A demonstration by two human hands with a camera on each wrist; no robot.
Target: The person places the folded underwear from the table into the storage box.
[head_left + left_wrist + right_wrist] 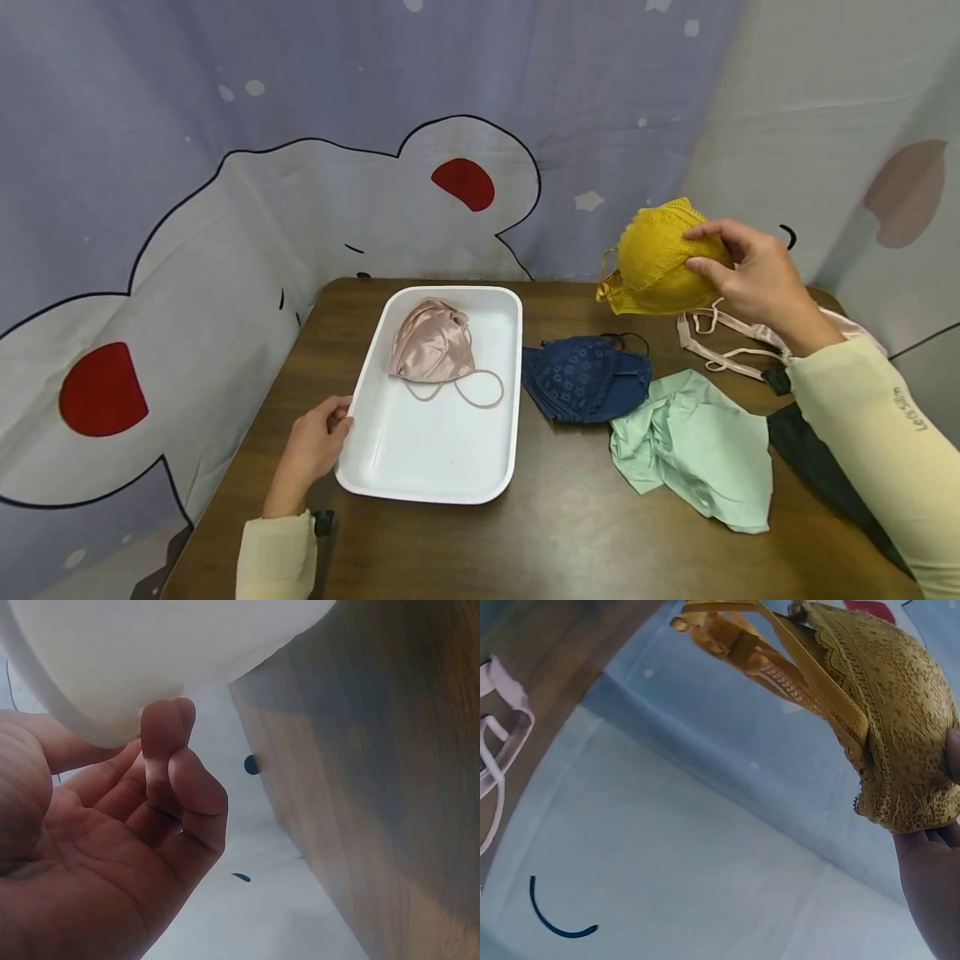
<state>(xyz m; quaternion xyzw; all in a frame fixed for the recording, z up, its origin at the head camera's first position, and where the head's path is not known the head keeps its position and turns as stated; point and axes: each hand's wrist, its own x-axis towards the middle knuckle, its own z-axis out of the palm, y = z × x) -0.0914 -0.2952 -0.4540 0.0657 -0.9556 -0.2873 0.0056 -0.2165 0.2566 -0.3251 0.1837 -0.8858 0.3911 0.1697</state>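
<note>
Tray [427, 442]: held a pink bra [431, 346].
Left hand [311, 442]: I pinched this tray.
Right hand [757, 271]: I gripped a yellow bra [652, 262].

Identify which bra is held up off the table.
The yellow lace bra, gripped in the air by the right hand. It is the only yellow one; the navy bra lies on the table and the satiny pink bra in the white tray.
</note>
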